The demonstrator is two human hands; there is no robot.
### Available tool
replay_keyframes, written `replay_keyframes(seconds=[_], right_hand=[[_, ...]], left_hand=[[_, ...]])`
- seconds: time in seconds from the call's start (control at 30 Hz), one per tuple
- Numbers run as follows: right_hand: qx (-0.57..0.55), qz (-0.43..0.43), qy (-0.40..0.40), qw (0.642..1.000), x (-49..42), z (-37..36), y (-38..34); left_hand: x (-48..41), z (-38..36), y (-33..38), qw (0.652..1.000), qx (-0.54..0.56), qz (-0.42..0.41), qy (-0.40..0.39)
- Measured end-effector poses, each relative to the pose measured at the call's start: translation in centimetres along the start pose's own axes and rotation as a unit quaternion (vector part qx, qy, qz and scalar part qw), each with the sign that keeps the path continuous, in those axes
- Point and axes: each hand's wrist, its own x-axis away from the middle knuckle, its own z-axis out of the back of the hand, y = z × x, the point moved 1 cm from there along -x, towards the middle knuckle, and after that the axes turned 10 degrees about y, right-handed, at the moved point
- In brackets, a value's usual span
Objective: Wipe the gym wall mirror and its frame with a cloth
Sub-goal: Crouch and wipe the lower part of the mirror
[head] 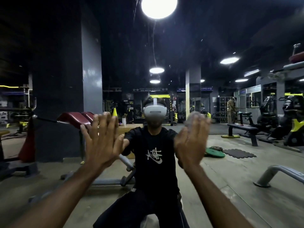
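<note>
The wall mirror (238,170) fills the whole view, and its frame is out of sight. It reflects me crouched in a black T-shirt with a headset. My left hand (100,139) is raised flat toward the glass, fingers straight and spread, holding nothing. My right hand (190,142) is raised beside it with the palm toward the glass, and it is blurred by motion. A grey smear (196,118) sits at its fingertips; I cannot tell whether it is fingers or fabric. No cloth shows plainly in either hand.
Everything else is reflection: a dark pillar (65,96), a red padded bench (77,119), a flat bench (243,129), green weight plates (215,153), a grey metal machine leg (276,173) at the right, and a person standing far back (231,111).
</note>
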Motion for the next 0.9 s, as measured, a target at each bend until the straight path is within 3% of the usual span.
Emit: replay_keyframes(seconds=[0.03,0.1,0.17,0.2,0.23,0.3,0.37,0.43,0.5,0.63,0.7,0.77,0.83,0.9], right_hand=[[-0.029,0.108,-0.028,0.993,0.2,-0.9,-2.3],[-0.088,0.352,-0.126,0.923,-0.2,-2.7,-4.6],[-0.084,0.482,-0.169,0.856,-3.7,-2.6,-4.6],[-0.074,0.481,-0.149,0.861,-5.7,-2.2,-4.5],[-0.064,0.430,-0.117,0.893,-7.8,-2.0,-4.0],[-0.035,0.224,-0.041,0.973,-11.5,-2.0,-3.6],[-0.009,0.054,0.014,0.998,-12.3,-3.1,-5.0],[0.009,0.063,0.034,0.997,-9.7,-4.6,-7.9],[-0.037,0.157,-0.021,0.987,-5.7,-5.1,-9.8],[-0.047,0.389,-0.172,0.904,1.5,-2.5,-6.2],[-0.033,0.440,-0.178,0.880,2.3,-0.2,-1.9],[-0.014,0.351,-0.113,0.929,2.1,1.9,0.9],[0.017,0.186,-0.013,0.982,2.9,2.4,1.0],[0.040,0.099,0.017,0.994,6.3,1.0,-1.6]], left_hand=[[-1.1,0.2,-1.0,1.000,-0.007,-0.010,-0.002],[-2.3,0.1,-2.3,0.999,-0.010,-0.039,-0.006],[-2.3,-0.2,-2.4,0.998,-0.010,-0.056,0.010],[-2.1,-0.5,-2.5,0.998,-0.011,-0.061,0.018],[-1.9,-0.7,-2.5,0.998,-0.014,-0.062,0.026],[-1.9,-0.9,-2.7,0.997,-0.016,-0.062,0.044],[-2.0,-0.9,-2.6,0.996,-0.019,-0.069,0.057],[-2.0,-1.2,-2.9,0.996,-0.006,-0.072,0.057],[-2.1,-1.2,-2.8,0.995,0.001,-0.074,0.061],[-1.8,-0.8,-2.8,0.996,0.026,-0.069,0.050],[0.0,-0.7,-2.8,0.993,0.031,-0.087,0.070],[2.9,-0.9,-2.8,0.990,0.026,-0.118,0.072],[5.0,-1.1,-2.9,0.990,0.014,-0.130,0.061],[5.8,-1.4,-3.2,0.992,0.009,-0.118,0.048]])
